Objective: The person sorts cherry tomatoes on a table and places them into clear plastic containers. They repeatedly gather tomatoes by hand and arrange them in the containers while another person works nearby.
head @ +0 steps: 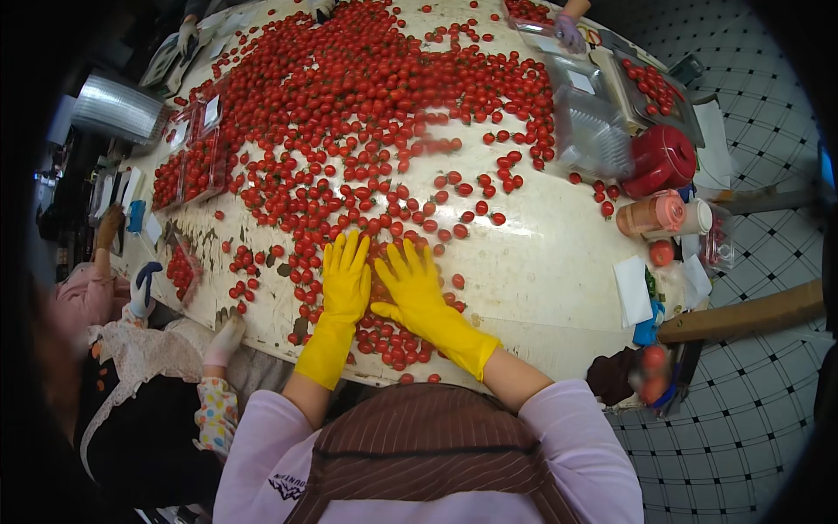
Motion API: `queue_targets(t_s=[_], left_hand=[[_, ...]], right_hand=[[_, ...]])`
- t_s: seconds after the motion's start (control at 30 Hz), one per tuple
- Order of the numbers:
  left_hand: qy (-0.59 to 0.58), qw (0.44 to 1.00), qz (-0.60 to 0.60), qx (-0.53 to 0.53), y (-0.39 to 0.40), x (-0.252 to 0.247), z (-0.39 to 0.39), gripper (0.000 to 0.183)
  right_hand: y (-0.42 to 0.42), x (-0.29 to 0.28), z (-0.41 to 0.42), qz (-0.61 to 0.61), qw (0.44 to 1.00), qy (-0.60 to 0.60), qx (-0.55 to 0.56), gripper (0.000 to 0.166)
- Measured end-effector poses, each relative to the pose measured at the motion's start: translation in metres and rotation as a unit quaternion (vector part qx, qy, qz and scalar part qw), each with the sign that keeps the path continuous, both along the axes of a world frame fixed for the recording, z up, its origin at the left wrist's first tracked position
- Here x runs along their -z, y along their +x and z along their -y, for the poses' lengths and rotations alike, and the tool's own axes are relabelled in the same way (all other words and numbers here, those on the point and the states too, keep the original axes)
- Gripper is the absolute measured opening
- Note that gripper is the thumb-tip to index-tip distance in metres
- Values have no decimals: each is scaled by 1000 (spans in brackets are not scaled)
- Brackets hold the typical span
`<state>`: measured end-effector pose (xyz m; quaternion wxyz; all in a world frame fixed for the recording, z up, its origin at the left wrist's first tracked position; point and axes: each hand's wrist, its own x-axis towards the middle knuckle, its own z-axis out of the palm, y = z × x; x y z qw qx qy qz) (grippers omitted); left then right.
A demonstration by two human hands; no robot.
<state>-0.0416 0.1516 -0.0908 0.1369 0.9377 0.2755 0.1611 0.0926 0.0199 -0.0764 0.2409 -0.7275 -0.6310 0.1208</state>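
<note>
Both my hands wear yellow rubber gloves and lie over loose cherry tomatoes (394,344) near the table's front edge. My left hand (346,278) is spread flat, palm down, its fingertips pointing towards the large heap of cherry tomatoes (353,72). Close beside it, my right hand (412,288) rests the same way, fingers apart and thumb towards the left hand. Neither hand grips anything; what lies beneath the palms is hidden. More tomatoes sit between the hands and around the fingertips on the worn white table (537,275).
Filled clear plastic boxes (203,164) stand at the left. On the right are empty clear trays (592,134), a red jug (661,160), a pink-lidded bottle (648,213) and white paper (632,291). Close on my left is a co-worker's gloved hand (226,337); others work around the table.
</note>
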Motion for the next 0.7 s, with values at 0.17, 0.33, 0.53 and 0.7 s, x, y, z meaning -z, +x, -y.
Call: queue_targets(t_s=[0.17,0.33,0.53,0.7], left_hand=[[-8,999,35,17,0,5,-5,49],[-12,999,-6,35,-12,-6,9,55],[-58,998,-32,17,-50,-12,60,75],[-50,998,-25,-2,-66,-6,83,76]], right_hand=[[-22,-6,27,-8,998,-18,-66,74],[6,-15,51,-38,998,39,-20,63],[13,-5,78,-9,997,17,70,68],[-24,-6,67,14,1000,10,-4,77]])
